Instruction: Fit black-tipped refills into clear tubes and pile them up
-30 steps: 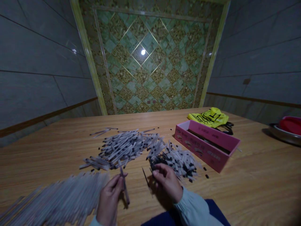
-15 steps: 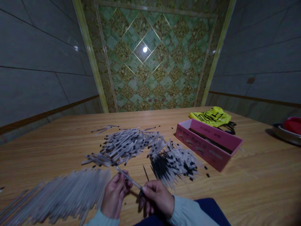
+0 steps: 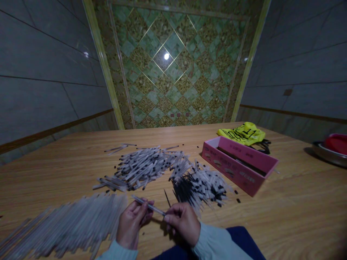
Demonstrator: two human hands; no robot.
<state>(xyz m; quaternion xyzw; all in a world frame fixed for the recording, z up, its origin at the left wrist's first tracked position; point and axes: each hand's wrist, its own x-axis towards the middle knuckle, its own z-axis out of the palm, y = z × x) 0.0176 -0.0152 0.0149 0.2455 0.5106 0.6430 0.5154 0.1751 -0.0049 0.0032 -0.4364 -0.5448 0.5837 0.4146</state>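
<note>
My L hand [image 3: 135, 220] & R hand [image 3: 183, 222]: both pinched on 1 clear tube [image 3: 153, 208]; pink box [image 3: 240, 164] beyond R hand, to its right.

Wooden table [image 3: 295, 187], right side: an open-topped pink box [image 3: 230, 167] with printed sides, set obliquely. Behind it, a crumpled yellow bag [image 3: 244, 133] with black lettering; beside the bag, a black looped item [image 3: 262, 146], its kind unclear. Far right, a metal basin [image 3: 329, 155] bearing a red object [image 3: 337, 144], both cut by the picture's edge. Background: a patterned wall [image 3: 173, 86] of green and gold diamond tiles, showing a bright light reflection [image 3: 166, 56], flanked by grey panelled left [image 3: 40, 50] and right walls [image 3: 306, 50].
</note>
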